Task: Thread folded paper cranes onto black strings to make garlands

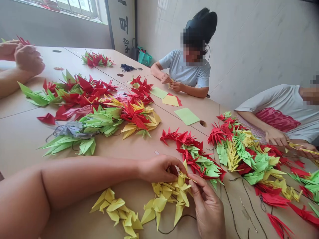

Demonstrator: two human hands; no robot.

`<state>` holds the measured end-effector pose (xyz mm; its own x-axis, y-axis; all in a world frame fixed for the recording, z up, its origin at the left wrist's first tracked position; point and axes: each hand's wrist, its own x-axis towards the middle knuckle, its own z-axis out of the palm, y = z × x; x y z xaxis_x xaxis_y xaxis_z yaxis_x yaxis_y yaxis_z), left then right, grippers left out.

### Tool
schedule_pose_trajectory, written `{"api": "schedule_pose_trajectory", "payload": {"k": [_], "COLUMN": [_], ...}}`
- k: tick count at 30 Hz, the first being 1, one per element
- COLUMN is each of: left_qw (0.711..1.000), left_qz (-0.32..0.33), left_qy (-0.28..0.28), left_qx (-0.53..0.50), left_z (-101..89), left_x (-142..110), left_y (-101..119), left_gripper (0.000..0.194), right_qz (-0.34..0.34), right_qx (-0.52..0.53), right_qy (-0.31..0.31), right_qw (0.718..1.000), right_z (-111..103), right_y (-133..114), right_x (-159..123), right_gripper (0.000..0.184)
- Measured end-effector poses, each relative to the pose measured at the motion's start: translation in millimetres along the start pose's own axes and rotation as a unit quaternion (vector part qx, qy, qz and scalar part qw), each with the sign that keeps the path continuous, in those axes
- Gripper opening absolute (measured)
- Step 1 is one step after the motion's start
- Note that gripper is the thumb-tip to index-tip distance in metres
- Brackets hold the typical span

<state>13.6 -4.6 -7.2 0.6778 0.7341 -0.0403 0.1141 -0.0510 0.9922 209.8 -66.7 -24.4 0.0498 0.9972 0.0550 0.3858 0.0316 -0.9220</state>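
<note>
My left hand (161, 168) and my right hand (208, 207) meet over the table, thumbs and fingertips pinched on a small folded yellow paper crane (185, 176). Below them lies a cluster of yellow paper cranes (171, 194), partly covered by my fingers. A dark cord (174, 229) loops out from under this cluster. To the left, another heap of yellow cranes (119, 210) rests on the tabletop. Just beyond my hands curves a strand of red and green cranes (191, 152).
Large piles of red, green and yellow cranes (94, 99) cover the left middle; another pile (249, 152) lies at right. Green paper sheets (186, 116) sit ahead. A thin needle-like tool (248, 212) lies among cords. Co-workers (191, 69) fold paper around the table (22, 139).
</note>
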Motion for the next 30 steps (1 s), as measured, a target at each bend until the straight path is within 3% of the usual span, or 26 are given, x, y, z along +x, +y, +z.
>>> {"api": "schedule_pose_trajectory", "payload": {"k": [19,24,30], "left_qw": [0.999,0.998,0.999], "left_qz": [-0.035,-0.032,-0.026], "left_qy": [0.027,0.021,0.036], "left_qx": [-0.004,-0.047,-0.006], "left_z": [-1.4,-1.6,-3.0], "left_x": [2.2,3.0,1.0], "left_y": [-6.4,-4.8,-1.9], "left_gripper": [0.024,0.032,0.033], "right_qz": [0.076,0.051,0.039], "right_qx": [0.160,0.137,0.153], "right_qy": [-0.030,-0.034,-0.074], "right_qw": [0.984,0.989,0.985], "right_z": [12.8,12.8,10.7], "right_y": [-17.0,-18.3,-22.6], "right_x": [9.6,9.8,9.4], "right_gripper": [0.025,0.019,0.026]}}
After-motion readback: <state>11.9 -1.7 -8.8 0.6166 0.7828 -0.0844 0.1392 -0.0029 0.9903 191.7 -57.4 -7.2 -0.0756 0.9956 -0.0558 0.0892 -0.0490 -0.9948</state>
